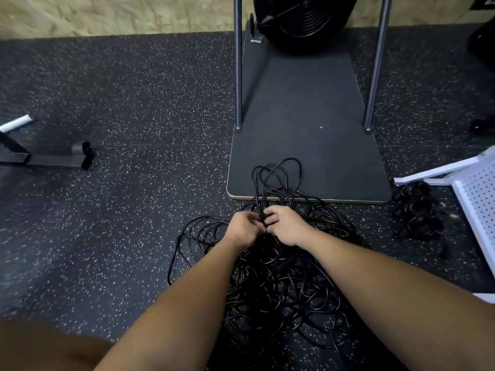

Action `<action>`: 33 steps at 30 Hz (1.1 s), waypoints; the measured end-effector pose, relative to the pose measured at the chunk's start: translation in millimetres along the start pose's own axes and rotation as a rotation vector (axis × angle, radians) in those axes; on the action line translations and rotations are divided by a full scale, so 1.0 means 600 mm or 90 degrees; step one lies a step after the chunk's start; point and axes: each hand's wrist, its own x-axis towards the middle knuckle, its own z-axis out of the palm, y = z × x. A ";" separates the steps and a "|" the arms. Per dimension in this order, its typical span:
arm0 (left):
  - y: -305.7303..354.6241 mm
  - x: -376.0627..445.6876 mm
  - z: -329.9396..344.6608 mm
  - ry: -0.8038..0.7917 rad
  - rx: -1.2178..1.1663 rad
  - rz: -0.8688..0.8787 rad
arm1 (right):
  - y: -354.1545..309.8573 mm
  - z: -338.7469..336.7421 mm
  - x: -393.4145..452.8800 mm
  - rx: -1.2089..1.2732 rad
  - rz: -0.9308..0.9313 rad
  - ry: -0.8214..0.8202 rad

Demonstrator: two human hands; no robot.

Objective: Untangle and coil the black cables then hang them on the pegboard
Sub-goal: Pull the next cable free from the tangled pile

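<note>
Left hand [245, 226], right hand [285, 224]: both grips curled, pinching black cables [278, 277].

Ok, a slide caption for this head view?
Both hands, left and right, grip black cable above the tangled pile beside the white pegboard.

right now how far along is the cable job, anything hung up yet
Early. Possibly done: a small dark cable bundle lies on the floor by the white pegboard, not hung; I can't tell if it is coiled. In hand: the left hand and right hand grip strands above the big tangled pile. Left: untangling that pile, coiling, hanging everything.
</note>
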 end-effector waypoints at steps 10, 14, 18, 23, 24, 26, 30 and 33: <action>0.256 -0.114 -0.100 -0.030 -0.171 0.138 | -0.136 -0.184 -0.134 -0.055 -0.228 0.191; 0.355 -0.178 -0.138 -0.093 -0.171 0.223 | -0.194 -0.285 -0.211 -0.158 -0.298 0.250; 0.429 -0.246 -0.156 -0.131 -0.148 0.300 | -0.226 -0.362 -0.267 -0.295 -0.347 0.333; 0.497 -0.307 -0.157 -0.206 -0.040 0.325 | -0.238 -0.419 -0.290 -0.364 -0.312 0.398; 0.502 -0.304 -0.153 -0.215 -0.029 0.332 | -0.237 -0.426 -0.290 -0.369 -0.309 0.403; 0.505 -0.294 -0.144 -0.202 -0.011 0.351 | -0.227 -0.433 -0.289 -0.360 -0.311 0.402; 0.505 -0.269 -0.133 -0.087 0.131 0.454 | -0.198 -0.436 -0.273 -0.281 -0.290 0.320; 0.513 -0.258 -0.129 -0.021 0.143 0.507 | -0.191 -0.441 -0.265 -0.108 -0.240 0.176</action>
